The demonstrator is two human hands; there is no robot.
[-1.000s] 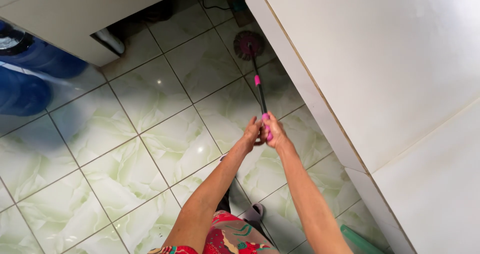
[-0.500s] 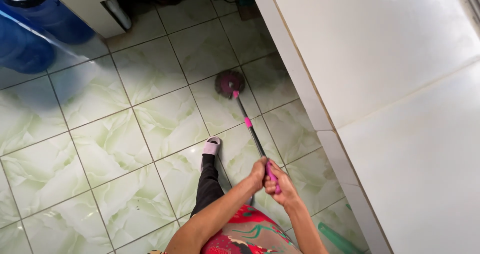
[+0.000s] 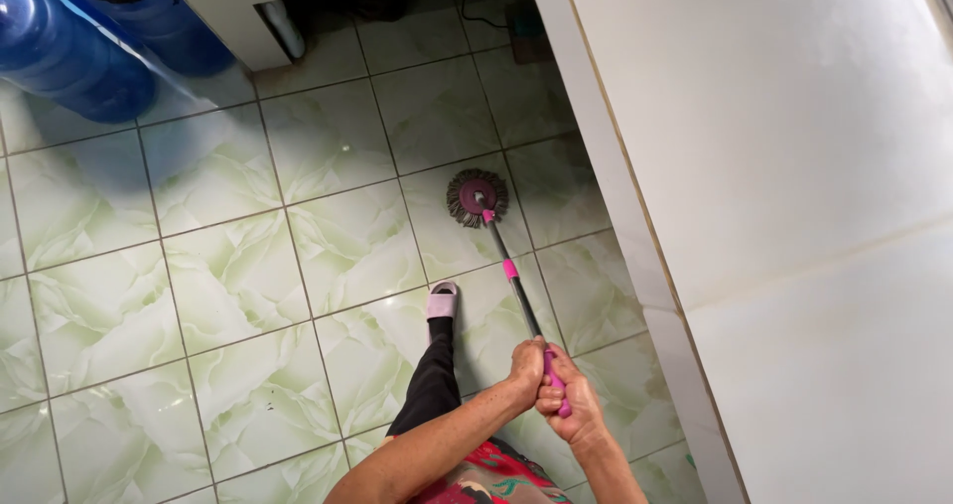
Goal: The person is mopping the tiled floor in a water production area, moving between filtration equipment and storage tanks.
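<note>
Both my hands grip the top of a mop handle [image 3: 514, 278], black with pink bands. My left hand [image 3: 525, 361] is wrapped around the shaft just above my right hand [image 3: 568, 397], which closes on the pink grip end. The round mop head [image 3: 477, 196], dark maroon with grey fringe, rests flat on the pale green marbled floor tiles [image 3: 238, 276] ahead of me. My foot in a grey slipper [image 3: 442, 301] stands left of the handle.
A white tiled wall [image 3: 794, 166] runs along the right. Blue water bottles [image 3: 69, 57] stand at the top left beside a white cabinet [image 3: 248, 17]. A cable and dark items lie on the floor at the top [image 3: 496, 12].
The mop head has been pulled back toward me from under the cabinet area. My hands have drawn lower in view and my slippered foot has stepped forward.
</note>
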